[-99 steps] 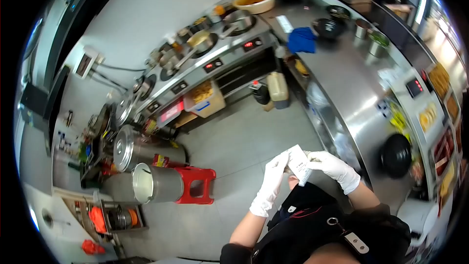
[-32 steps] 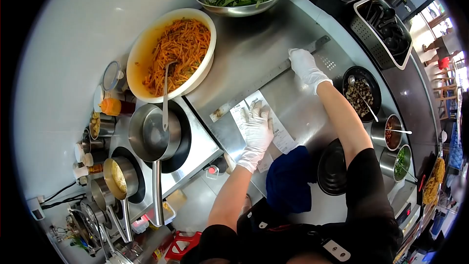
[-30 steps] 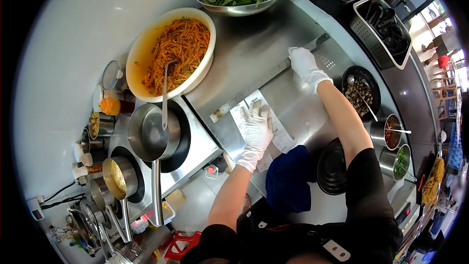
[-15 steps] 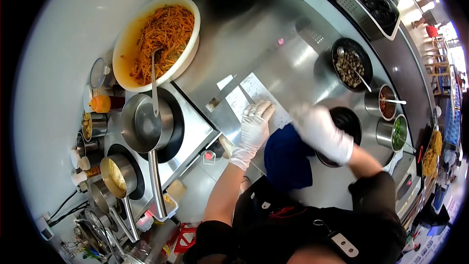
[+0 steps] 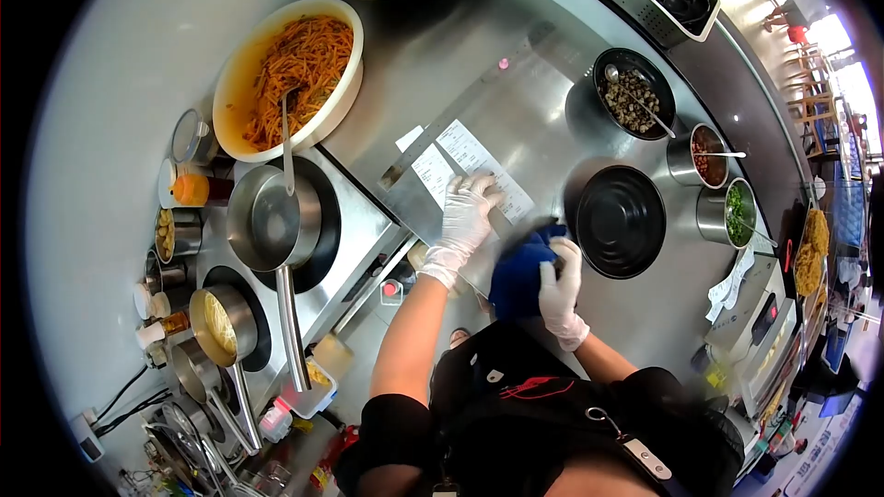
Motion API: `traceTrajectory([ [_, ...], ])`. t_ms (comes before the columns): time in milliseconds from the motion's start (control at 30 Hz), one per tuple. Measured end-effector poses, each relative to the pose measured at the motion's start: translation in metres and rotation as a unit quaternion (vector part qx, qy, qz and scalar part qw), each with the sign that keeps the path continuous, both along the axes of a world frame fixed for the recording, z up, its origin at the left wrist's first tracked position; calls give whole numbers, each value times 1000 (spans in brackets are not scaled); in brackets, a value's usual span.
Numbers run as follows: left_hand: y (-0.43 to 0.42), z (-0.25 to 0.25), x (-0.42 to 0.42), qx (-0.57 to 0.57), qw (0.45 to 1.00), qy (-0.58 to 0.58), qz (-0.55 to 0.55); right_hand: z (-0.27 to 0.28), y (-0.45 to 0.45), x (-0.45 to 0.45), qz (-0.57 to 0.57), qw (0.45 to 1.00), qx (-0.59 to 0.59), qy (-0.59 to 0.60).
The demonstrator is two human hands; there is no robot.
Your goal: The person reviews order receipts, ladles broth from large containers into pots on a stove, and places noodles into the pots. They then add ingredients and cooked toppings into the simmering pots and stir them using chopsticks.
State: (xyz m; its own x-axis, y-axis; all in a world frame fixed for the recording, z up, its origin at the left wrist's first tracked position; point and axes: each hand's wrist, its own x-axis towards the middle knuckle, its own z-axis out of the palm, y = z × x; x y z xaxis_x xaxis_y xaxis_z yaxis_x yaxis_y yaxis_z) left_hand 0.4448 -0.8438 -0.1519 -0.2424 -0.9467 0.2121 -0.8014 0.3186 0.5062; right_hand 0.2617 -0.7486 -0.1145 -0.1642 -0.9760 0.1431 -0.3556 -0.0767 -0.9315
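Observation:
My left hand [image 5: 466,221], in a thin white glove, rests on the lower ends of the printed paper slips [image 5: 471,158] on the steel counter. Its fingers are slightly bent and apart, on top of the paper rather than around it. Gloved as well, my right hand [image 5: 562,296] grips a dark blue cloth [image 5: 517,278] at the counter's near edge, thumb and fingers on its right side. The cloth is bunched and a little blurred. Just right of that hand sits a round black bowl [image 5: 622,221] with nothing visible inside.
At left, a large white bowl [image 5: 357,83] holds shredded carrot and a ladle; a steel saucepan [image 5: 250,221] stands below it. To the right are a black bowl of chopped brown bits [image 5: 635,101], a red-sauce pot [image 5: 683,166] and a chopped-greens pot [image 5: 711,216].
My right hand has moved left and down from beside the black bowl onto the blue cloth, uncovering the bowl. My left hand stays on the paper slips. The view has shifted slightly.

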Motion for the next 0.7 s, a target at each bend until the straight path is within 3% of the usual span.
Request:
traceTrajectory([
  [67,-2,7,1,4,1000,5,-4,13,-15,20,55,997,5,58],
  [133,-5,6,5,7,1000,7,-7,-2,-22,20,119,952,-27,280],
  [167,-7,1,7,0,1000,3,-15,-9,-22,17,176,925,20,337],
  [267,-1,4,11,-26,999,-1,-20,-10,-18,19,183,893,-4,411],
  [333,11,19,16,-109,993,34,39,-10,-16,17,186,902,-5,390],
  [400,48,61,30,-45,996,44,58,10,-12,19,168,906,-62,383],
  [433,76,65,37,-90,991,51,86,7,-7,23,142,937,-114,297],
  [467,109,65,42,-137,983,55,112,32,-5,32,155,917,-152,334],
  [533,187,61,55,-141,975,84,148,49,9,47,178,927,-148,294],
  [600,274,40,70,-98,978,94,157,59,29,68,225,918,-195,262],
  [700,424,37,101,110,957,121,241,90,80,122,297,902,-242,200],
])
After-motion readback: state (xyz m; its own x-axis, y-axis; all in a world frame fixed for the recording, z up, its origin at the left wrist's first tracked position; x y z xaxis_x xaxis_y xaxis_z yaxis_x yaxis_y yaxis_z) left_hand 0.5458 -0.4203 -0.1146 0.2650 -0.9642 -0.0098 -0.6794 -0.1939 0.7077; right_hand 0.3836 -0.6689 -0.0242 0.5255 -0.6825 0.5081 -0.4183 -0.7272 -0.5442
